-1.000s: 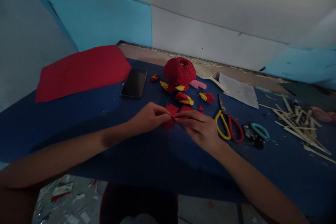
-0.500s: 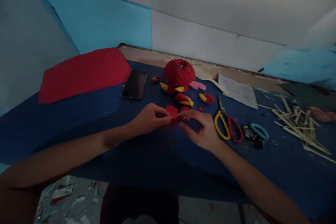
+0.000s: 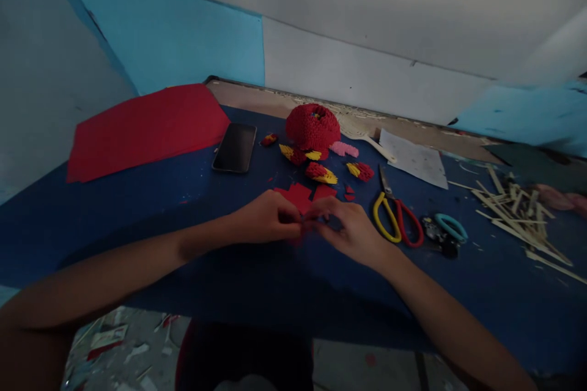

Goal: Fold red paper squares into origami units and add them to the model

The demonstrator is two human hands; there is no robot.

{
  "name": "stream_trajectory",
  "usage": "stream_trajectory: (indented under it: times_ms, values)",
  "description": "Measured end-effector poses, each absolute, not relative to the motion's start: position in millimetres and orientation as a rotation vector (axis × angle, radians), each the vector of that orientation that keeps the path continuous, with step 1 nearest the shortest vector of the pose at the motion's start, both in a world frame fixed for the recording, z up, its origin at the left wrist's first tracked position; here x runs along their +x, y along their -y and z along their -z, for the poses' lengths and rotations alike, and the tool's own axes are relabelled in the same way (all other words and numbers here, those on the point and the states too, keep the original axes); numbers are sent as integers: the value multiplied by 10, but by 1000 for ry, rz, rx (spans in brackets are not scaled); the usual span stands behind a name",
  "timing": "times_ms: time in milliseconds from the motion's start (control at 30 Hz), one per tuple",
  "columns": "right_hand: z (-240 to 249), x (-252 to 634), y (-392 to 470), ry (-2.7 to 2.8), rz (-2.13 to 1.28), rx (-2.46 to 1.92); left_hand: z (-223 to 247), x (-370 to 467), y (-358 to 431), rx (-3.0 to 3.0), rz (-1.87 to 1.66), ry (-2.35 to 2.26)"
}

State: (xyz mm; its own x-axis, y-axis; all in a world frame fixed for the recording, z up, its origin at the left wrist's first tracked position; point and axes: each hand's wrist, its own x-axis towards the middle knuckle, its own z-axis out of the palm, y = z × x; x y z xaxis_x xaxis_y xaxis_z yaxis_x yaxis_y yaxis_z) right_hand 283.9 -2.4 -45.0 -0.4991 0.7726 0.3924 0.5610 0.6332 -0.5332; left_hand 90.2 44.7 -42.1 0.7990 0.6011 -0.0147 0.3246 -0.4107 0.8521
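Note:
My left hand is closed, thumb and forefinger pinching a small piece of red paper just above the blue table. From the other side my right hand meets it, its fingertips closed on the same paper, which they largely hide. Just beyond my fingers lie several flat red paper pieces, and small red folded bits sit to their right. Behind these are red-and-yellow folded-paper parts, a pink one and a round red folded-paper bowl shape.
A phone and large red sheets are on the left. Scissors with yellow and red handles lie right of my hand, beside a turquoise-handled tool. Farther right are pale sticks; a white sheet lies behind.
Both hands have come a little closer to me with the red paper, uncovering more of the flat red pieces. My right fingertips have closed in against the left ones.

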Motion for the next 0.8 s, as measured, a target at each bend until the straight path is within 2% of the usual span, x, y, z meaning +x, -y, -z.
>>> stream_trajectory:
  times_ms: [267,600,800]
  values:
    - [492,2858,-12,2274,162,-891,400,948,-446,1551,-608,-901]
    - [428,2855,13,2276,476,-889,464,961,-443,1262,-602,-909]
    - [401,2819,24,2244,338,-978,397,962,-447,1208,-566,-905]
